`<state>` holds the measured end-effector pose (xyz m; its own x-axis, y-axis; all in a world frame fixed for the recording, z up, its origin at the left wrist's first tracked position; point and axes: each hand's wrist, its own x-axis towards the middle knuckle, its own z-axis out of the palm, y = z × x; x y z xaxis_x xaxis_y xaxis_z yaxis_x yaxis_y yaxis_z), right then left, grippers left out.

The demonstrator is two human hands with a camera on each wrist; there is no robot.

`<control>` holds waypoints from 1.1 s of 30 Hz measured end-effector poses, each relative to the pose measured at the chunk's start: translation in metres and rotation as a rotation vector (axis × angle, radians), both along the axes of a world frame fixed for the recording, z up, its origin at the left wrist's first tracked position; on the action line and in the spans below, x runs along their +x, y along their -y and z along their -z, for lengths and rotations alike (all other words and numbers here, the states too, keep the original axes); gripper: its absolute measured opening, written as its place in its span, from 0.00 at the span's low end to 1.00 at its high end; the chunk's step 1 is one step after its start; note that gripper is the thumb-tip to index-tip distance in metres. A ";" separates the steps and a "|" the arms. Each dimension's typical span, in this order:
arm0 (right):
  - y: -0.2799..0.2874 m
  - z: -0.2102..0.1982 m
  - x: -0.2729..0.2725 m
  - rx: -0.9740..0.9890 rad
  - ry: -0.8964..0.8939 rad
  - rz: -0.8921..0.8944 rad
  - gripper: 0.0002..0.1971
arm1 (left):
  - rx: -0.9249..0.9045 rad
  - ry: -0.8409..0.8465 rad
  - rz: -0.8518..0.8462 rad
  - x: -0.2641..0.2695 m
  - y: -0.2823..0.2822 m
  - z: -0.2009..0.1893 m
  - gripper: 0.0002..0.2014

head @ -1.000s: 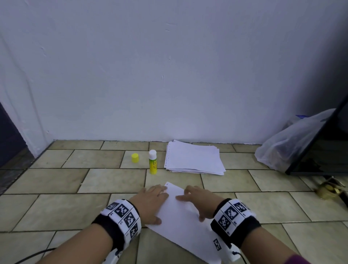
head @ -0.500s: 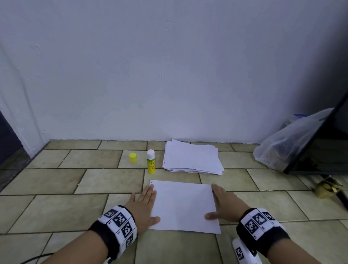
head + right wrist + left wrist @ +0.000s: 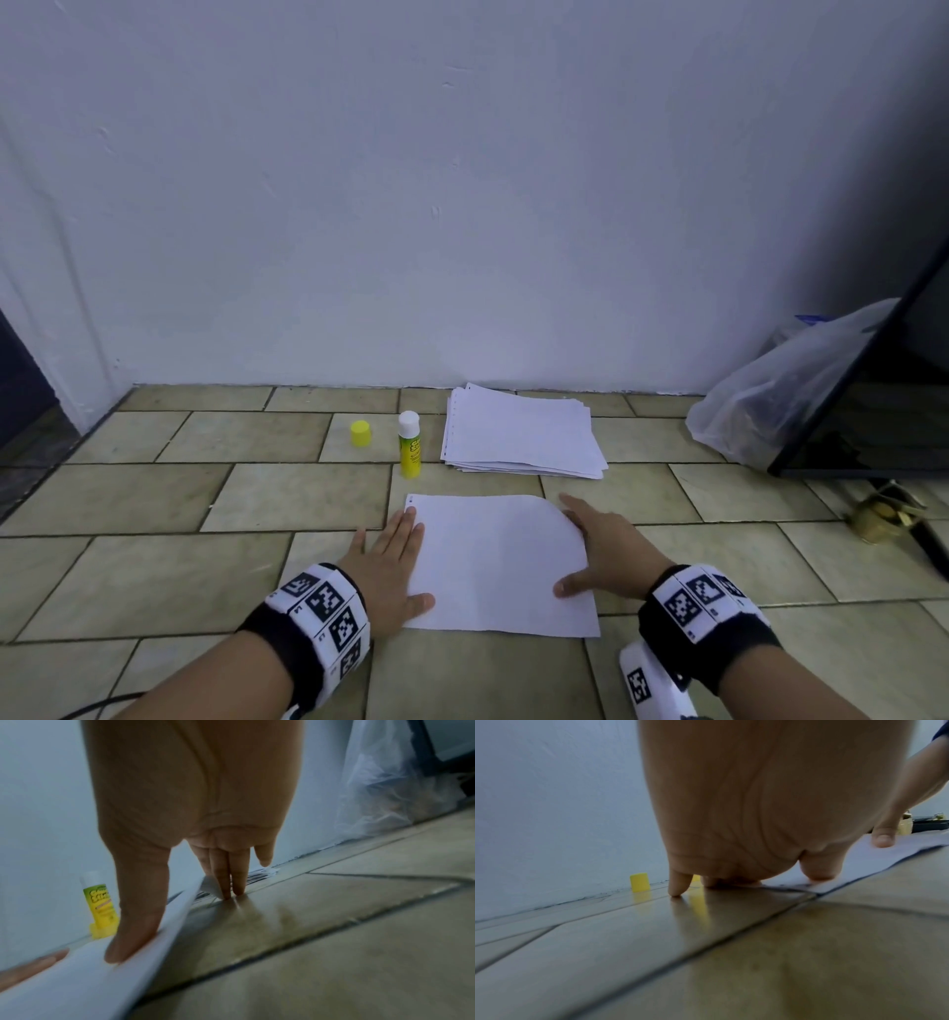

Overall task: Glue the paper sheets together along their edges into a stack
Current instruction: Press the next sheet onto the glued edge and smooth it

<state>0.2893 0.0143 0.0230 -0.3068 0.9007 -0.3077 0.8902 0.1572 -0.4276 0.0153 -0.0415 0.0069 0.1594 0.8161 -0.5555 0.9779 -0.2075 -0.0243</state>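
A clear plastic bag (image 3: 760, 406) slumps against the white wall (image 3: 462, 205) at three o'clock, with a brass-coloured object (image 3: 880, 521) at four, both on beige floor tiles (image 3: 154, 575).

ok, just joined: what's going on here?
A person has one white sheet laid on the tiled floor, a hand at each side. The left hand lies flat on its left edge; the right hand has its thumb on the paper, and that right edge is lifted slightly. The glue stick stands untouched behind the sheet, a yellow cap to its left, a pile of sheets to its right.
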 end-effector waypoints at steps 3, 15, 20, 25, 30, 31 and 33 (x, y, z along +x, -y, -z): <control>0.005 -0.005 0.003 -0.012 -0.303 0.086 0.56 | 0.011 0.013 -0.016 0.000 0.001 0.001 0.40; 0.022 -0.031 0.004 -0.150 -0.520 0.135 0.12 | -0.003 0.097 -0.085 -0.001 -0.001 -0.001 0.39; 0.014 -0.031 0.004 -0.172 -0.581 0.227 0.18 | -0.038 0.158 -0.085 -0.004 -0.003 -0.004 0.36; 0.007 -0.030 0.022 -0.189 -0.595 0.320 0.19 | -0.009 0.111 -0.041 -0.005 -0.002 -0.001 0.37; 0.000 -0.046 0.059 -0.176 -0.717 0.405 0.21 | -0.006 0.060 -0.031 -0.002 -0.002 -0.003 0.40; -0.003 -0.051 0.063 -0.161 -0.755 0.422 0.21 | -0.007 0.054 -0.031 -0.002 -0.002 -0.004 0.40; -0.016 -0.061 0.066 -0.121 -0.819 0.455 0.20 | -0.020 0.042 -0.035 -0.001 -0.003 -0.006 0.40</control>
